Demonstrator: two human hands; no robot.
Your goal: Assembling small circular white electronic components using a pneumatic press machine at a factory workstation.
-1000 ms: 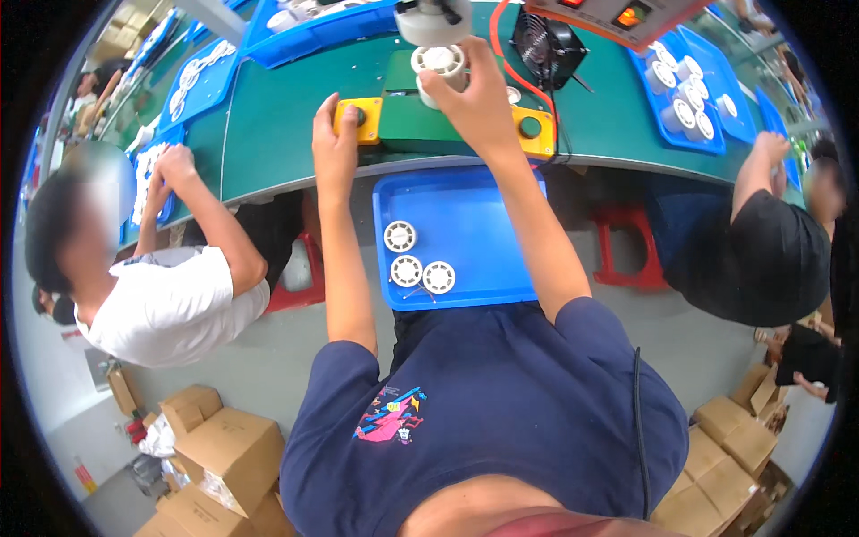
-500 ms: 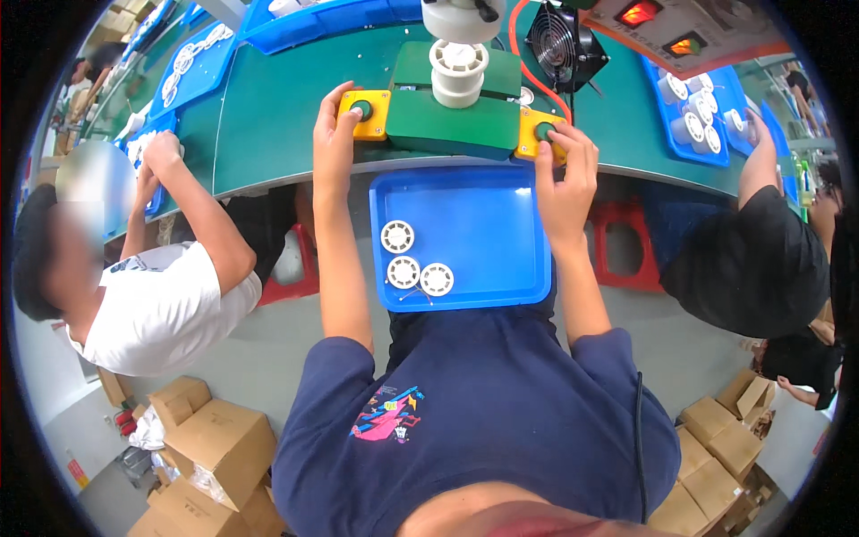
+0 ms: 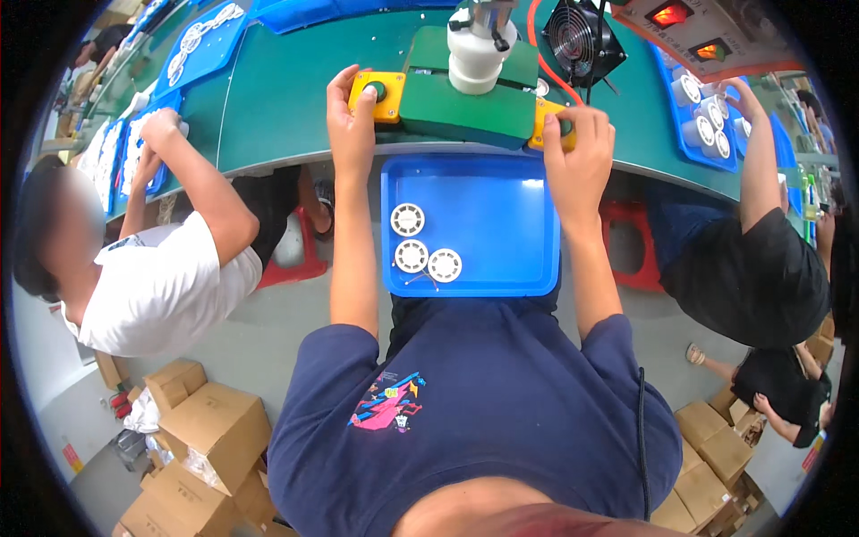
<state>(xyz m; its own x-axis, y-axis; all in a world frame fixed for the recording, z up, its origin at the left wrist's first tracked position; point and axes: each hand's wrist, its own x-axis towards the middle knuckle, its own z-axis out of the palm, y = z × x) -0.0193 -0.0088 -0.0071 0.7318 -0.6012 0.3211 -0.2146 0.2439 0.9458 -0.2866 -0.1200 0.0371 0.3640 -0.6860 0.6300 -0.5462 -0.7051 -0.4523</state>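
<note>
My left hand (image 3: 352,130) is at the left yellow push-button box (image 3: 387,106). Its thumb rests on the green button (image 3: 377,90) and its fingers curl round the box's far left side. My right hand (image 3: 580,161) grips the right yellow push-button box (image 3: 538,134), its thumb and fingers at the button. Between the boxes stands a green press base (image 3: 465,116). The white press head (image 3: 483,40) is down on a round white plastic part (image 3: 472,79), covering its top. Below, a blue tray (image 3: 501,224) holds three white slotted round parts (image 3: 412,256).
A black fan (image 3: 580,40) and an orange hose (image 3: 552,72) stand behind the press, beside a control box (image 3: 707,27) with lit switches. Co-workers sit left (image 3: 152,277) and right (image 3: 743,277). Blue trays of white parts (image 3: 707,121) lie on the green table. Cardboard boxes (image 3: 215,430) are stacked behind.
The white press head has come down onto the round white part, whose slotted top showed before. My hands stay at the button boxes. The right co-worker's hand has shifted over the tray of parts.
</note>
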